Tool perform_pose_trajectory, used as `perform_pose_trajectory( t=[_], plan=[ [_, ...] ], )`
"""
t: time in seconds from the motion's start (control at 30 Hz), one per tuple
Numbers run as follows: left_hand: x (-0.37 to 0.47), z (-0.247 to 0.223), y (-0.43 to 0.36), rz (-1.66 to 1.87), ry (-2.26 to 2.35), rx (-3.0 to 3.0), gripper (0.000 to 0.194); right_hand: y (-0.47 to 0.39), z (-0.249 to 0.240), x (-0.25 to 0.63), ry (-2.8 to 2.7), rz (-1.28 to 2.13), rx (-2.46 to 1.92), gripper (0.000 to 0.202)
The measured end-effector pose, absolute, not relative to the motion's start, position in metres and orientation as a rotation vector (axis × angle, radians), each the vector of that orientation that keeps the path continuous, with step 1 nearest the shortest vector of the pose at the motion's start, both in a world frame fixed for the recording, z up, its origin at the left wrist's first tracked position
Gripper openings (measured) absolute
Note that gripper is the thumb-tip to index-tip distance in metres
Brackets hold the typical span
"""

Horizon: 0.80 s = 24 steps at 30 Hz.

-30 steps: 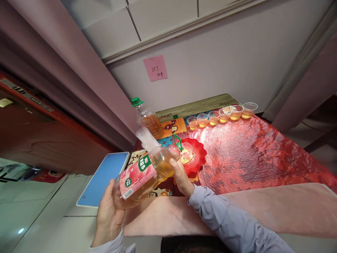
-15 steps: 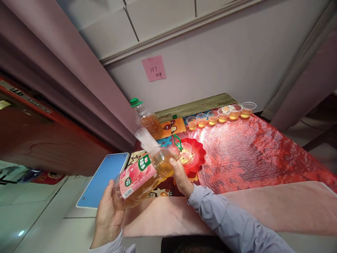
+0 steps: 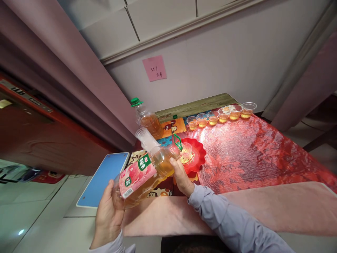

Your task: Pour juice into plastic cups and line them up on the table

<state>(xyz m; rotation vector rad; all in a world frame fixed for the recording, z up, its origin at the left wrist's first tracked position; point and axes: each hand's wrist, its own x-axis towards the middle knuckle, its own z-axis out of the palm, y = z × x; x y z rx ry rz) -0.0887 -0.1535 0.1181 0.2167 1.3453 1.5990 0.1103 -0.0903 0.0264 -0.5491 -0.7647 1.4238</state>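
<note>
Tilted toward the right, a large juice bottle [image 3: 139, 175] with a pink label is held in both hands. My left hand [image 3: 109, 209] is closed round its base. Near the neck, my right hand [image 3: 181, 175] grips the bottle, thumb on top. The bottle's mouth, with a green ring handle [image 3: 178, 142], points at a clear plastic cup [image 3: 186, 153] standing in a red scalloped dish [image 3: 198, 154]. Some yellow liquid shows in that cup. Behind the bottle lies a stack of clear cups [image 3: 147, 140], partly hidden.
A second juice bottle [image 3: 149, 121] with a green top stands at the back left. Several clear cups [image 3: 223, 115] holding yellow liquid form a row along the back. A green cap [image 3: 175, 116] lies nearby. A pink cloth [image 3: 250, 207] covers the front edge; a blue board [image 3: 102, 181] is at left.
Hands and bottle stay in almost the same pose, with the bottle tilted over the dish. The view has shifted very slightly.
</note>
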Motion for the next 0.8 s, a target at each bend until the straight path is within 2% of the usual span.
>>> perform_pose_trajectory(
  t=[0.33, 0.8],
  plan=[
    [-0.066, 0.135, -0.151, 1.592, 1.551, 0.195, 0.045, -0.089, 0.021, 0.109, -0.776, 1.475, -0.514, 0.066],
    [-0.069, 0.134, -0.153, 1.591, 1.509, 0.205, 0.046, -0.089, 0.022, 0.108, -0.753, 1.481, -0.509, 0.065]
  ],
)
